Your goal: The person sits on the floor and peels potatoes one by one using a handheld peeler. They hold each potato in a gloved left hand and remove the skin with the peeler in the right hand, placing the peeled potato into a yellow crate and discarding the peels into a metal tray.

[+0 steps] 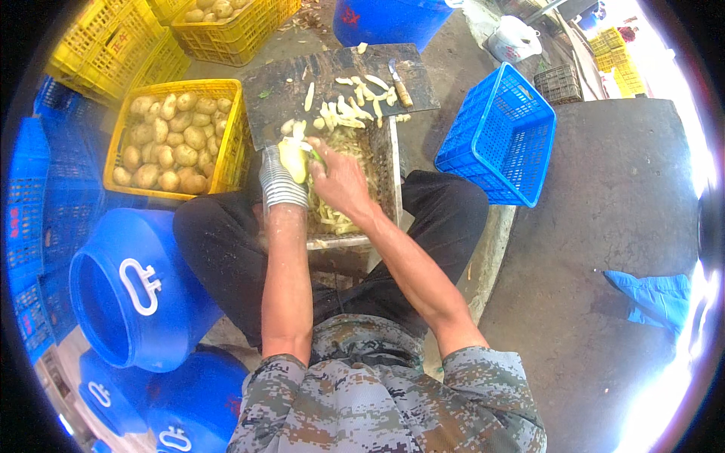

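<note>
My left hand [279, 176], in a striped glove, holds a pale peeled potato [294, 160] over the near left corner of a dark board [334, 68]. My right hand [341, 176] is closed around a small green-handled tool [317, 156] against the potato's right side; its working end is hidden. Cut pale pieces [345, 110] lie scattered on the board. A knife with a wooden handle [402, 93] rests at the board's right. Below my hands, a crate [395, 170] between my knees holds many pale strips [338, 219].
A yellow crate of potatoes [233, 122] stands at the left, with more yellow crates [238, 48] behind. Blue barrels [187, 294] stand near my left knee and another [391, 22] beyond the board. A blue crate [481, 130] tilts at the right.
</note>
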A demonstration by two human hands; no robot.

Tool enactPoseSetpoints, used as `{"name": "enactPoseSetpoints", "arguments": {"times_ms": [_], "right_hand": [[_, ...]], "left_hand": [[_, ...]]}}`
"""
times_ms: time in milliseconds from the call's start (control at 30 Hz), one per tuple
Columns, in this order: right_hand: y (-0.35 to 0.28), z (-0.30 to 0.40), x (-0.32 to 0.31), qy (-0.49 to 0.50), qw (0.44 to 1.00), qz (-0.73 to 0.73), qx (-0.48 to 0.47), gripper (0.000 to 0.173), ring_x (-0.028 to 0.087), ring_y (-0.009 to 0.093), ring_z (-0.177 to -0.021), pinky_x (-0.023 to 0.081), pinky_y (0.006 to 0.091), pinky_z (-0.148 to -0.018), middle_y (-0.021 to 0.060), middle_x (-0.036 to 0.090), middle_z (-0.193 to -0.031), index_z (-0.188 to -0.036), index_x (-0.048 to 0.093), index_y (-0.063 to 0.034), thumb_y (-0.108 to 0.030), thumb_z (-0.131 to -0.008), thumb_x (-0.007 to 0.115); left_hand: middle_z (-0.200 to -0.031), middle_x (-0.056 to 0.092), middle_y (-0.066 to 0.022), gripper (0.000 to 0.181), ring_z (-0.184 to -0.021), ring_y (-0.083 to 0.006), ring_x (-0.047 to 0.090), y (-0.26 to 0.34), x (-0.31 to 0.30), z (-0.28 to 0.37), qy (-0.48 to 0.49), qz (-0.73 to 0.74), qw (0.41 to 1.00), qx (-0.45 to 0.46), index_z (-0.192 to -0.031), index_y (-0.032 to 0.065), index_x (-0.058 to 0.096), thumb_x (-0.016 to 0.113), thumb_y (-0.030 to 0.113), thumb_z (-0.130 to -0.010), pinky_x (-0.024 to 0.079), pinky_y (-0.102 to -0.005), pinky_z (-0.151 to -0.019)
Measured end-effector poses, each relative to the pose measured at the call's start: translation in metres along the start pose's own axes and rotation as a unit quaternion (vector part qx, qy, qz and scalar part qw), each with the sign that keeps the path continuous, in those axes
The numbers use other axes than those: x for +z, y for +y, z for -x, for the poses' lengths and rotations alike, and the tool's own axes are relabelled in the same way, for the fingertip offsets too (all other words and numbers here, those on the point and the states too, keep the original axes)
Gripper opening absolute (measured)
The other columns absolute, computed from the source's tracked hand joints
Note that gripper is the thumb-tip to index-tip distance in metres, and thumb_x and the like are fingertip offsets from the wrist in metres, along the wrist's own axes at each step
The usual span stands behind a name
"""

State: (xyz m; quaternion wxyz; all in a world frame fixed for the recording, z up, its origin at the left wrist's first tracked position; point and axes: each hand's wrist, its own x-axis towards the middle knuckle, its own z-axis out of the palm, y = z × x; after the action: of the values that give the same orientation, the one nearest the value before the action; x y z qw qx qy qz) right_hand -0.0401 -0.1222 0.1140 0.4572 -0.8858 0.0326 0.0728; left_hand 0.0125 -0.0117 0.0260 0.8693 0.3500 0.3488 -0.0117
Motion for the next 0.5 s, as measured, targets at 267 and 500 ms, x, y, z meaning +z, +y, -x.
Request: {"name": "enactPoseSetpoints", "arguments": {"times_ms": [267,500], "right_hand": [[0.026,0.065,-0.003,0.028,0.998,0.016,-0.061,0.046,0.065,0.037,-0.086,0.049,0.0414,-0.077,0.0268,0.064,-0.099,-0.129,0.055,-0.0090,-0.010,-0.083,0.058],[0.003,0.015,-0.003,0.036,0.994,0.085,-0.059,0.046,0.063,0.038,-0.078,0.050,0.0440,-0.072,0.0233,0.064,-0.090,-0.129,0.055,-0.0143,-0.012,-0.083,0.058]], "left_hand": [[-0.103,0.063,-0.0094,0.036,-0.087,-0.0218,0.062,0.000,-0.024,-0.033,-0.021,0.023,1.000,0.003,-0.116,0.0049,0.055,0.044,0.033,-0.096,0.053,-0.0373,-0.073],[-0.097,0.061,-0.0114,0.038,-0.081,-0.0243,0.061,0.005,0.000,-0.005,-0.103,0.042,0.994,0.002,-0.115,0.0013,0.056,0.039,0.031,-0.098,0.053,-0.0353,-0.069]]}}
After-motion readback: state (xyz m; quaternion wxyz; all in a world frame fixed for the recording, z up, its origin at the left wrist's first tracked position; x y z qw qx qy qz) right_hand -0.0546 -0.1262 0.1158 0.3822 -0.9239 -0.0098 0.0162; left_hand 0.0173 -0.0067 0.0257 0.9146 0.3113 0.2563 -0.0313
